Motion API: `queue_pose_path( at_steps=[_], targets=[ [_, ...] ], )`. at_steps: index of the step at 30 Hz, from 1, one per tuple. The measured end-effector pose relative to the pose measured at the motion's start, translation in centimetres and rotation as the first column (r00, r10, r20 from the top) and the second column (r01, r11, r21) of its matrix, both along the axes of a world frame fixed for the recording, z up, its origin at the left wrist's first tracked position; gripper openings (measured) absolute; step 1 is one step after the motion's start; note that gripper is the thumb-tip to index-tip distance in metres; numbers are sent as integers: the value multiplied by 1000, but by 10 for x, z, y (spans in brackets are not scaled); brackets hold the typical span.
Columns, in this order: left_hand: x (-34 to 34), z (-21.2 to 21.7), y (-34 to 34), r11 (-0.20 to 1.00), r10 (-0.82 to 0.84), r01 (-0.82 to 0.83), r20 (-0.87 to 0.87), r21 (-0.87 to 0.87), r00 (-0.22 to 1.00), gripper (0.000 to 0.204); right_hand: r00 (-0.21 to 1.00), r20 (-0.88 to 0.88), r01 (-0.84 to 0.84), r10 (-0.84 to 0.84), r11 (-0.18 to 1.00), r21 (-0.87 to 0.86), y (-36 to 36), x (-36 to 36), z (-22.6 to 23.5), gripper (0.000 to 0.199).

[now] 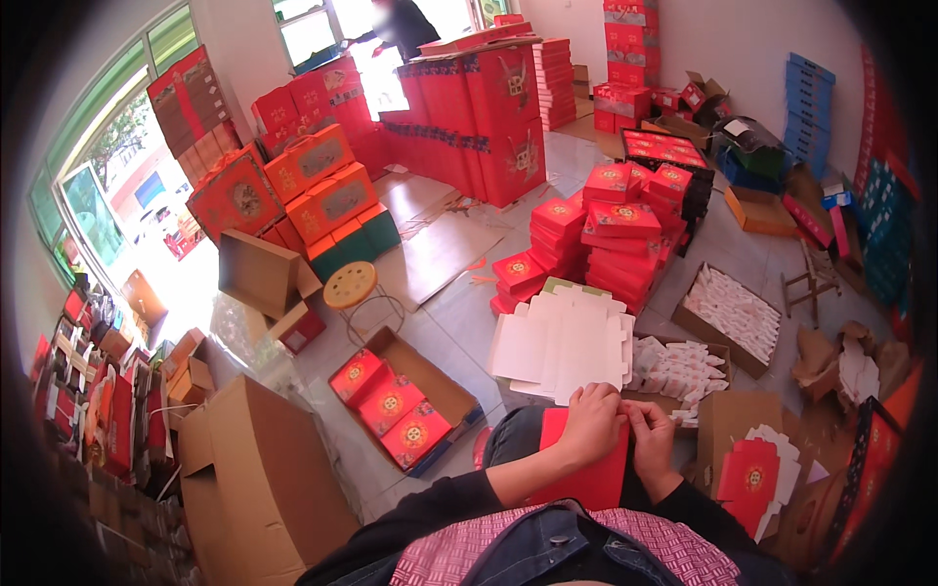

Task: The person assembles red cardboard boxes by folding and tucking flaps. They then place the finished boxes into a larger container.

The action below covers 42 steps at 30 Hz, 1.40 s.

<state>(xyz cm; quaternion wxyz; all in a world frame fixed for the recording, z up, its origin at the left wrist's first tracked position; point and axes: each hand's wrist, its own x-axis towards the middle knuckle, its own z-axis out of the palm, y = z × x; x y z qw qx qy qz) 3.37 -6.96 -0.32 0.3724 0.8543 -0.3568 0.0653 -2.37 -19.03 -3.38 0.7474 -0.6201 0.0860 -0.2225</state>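
Note:
A red cardboard box (pixel 598 481) lies across my lap, partly covered by my forearm and hands. My left hand (pixel 589 427) is closed at its far right edge, with curled fingers. Close beside it, my right hand (pixel 652 436) pinches the same edge with thumb and forefinger. What lies between the fingertips is too small to make out. Just beyond my hands is a stack of flat white die-cut carton blanks (pixel 562 337). To the right of the blanks, a carton holds many small white wrapped packets (pixel 674 367).
An open carton with several red boxes (pixel 391 403) sits on the floor at left. Piled red boxes (pixel 620 234) stand ahead. A second tray of white packets (pixel 733 311) and red blanks (pixel 750 479) are at right. A large brown carton (pixel 259 479) and stool (pixel 352 285) stand left.

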Motion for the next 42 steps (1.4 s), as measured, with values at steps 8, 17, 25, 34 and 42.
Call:
queue_pose_path(
  at_steps=[8,17,25,34,42],
  targets=[
    [5,15,9,999,45,-45,25,-16,999,27,999,24,-43,46,993,-111,-1,-4,-2,9],
    [18,-27,90,823,-370,-171,-739,-542,563,19,990,62,-100,128,935,-340,-7,-3,3,10],
    [-6,-43,74,759,-315,-235,-658,-607,684,18,985,-18,-170,169,980,-100,4,-13,-4,8],
    [-1,-49,72,779,-121,-356,-681,-516,722,21,951,237,99,198,531,-842,-28,-8,28,34],
    [23,-48,59,569,-521,-541,-781,-619,345,46,791,252,103,558,285,-953,-34,30,32,33]
  ],
)
